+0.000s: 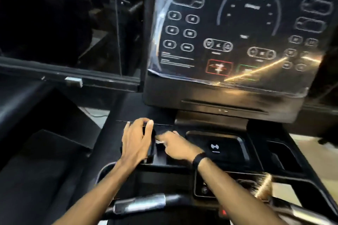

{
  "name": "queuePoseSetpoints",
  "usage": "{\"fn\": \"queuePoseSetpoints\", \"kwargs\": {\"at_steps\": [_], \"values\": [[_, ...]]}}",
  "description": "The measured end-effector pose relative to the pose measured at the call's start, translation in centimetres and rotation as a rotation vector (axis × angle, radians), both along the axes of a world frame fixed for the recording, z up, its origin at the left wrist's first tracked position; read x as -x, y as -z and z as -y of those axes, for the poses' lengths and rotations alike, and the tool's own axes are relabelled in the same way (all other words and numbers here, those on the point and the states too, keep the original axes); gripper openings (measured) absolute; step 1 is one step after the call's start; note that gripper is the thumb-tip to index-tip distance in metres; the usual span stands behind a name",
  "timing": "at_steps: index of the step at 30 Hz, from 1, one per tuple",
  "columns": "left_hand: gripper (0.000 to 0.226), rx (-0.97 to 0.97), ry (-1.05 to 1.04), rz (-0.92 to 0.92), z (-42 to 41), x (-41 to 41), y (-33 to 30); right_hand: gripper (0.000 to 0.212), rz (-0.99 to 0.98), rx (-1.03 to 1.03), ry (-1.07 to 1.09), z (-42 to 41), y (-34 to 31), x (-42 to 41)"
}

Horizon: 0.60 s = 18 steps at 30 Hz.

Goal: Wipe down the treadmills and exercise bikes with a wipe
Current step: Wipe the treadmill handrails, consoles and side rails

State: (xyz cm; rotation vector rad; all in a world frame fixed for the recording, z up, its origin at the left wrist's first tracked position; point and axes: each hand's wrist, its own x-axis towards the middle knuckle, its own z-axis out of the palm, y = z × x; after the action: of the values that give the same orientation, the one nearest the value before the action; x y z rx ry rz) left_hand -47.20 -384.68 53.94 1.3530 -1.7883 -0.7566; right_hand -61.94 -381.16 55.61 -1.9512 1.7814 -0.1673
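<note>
on treadmill console tray (226, 153): wipe (161, 139) under right hand (176, 147) fingertips, beside left hand (137, 139).

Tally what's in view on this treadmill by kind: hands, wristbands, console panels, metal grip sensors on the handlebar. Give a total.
Hands: 2, left hand and right hand
Wristbands: 1, black wristband on the right wrist
Console panels: 1, console panel under plastic film
Metal grip sensors: 2, left grip sensor, right grip sensor
Total: 6
</note>
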Motion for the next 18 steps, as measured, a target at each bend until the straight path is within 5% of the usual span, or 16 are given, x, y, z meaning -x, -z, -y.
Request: {"fn": "queuePoseSetpoints", "kwargs": {"at_steps": [4,10,14,18], "values": [[0.034,0.070,0.070,0.009,-2.9,5.9,-1.7,0.029,0.403,0.110,0.131,-4.6,-3.8,6.8],[0.027,0.038,0.130,0.015,-9.2,15.4,-1.8,0.043,0.766,0.217,0.461,-13.6,-6.6,18.5],[0.020,0.016,0.182,0.049,-12.5,19.7,-2.2,0.046,0.821,0.360,0.700,-17.8,-5.0,24.4],[0.020,-0.024,0.176,0.159,-14.3,22.5,-1.6,0.046,0.671,0.319,0.732,-20.1,-1.6,27.6]]}}
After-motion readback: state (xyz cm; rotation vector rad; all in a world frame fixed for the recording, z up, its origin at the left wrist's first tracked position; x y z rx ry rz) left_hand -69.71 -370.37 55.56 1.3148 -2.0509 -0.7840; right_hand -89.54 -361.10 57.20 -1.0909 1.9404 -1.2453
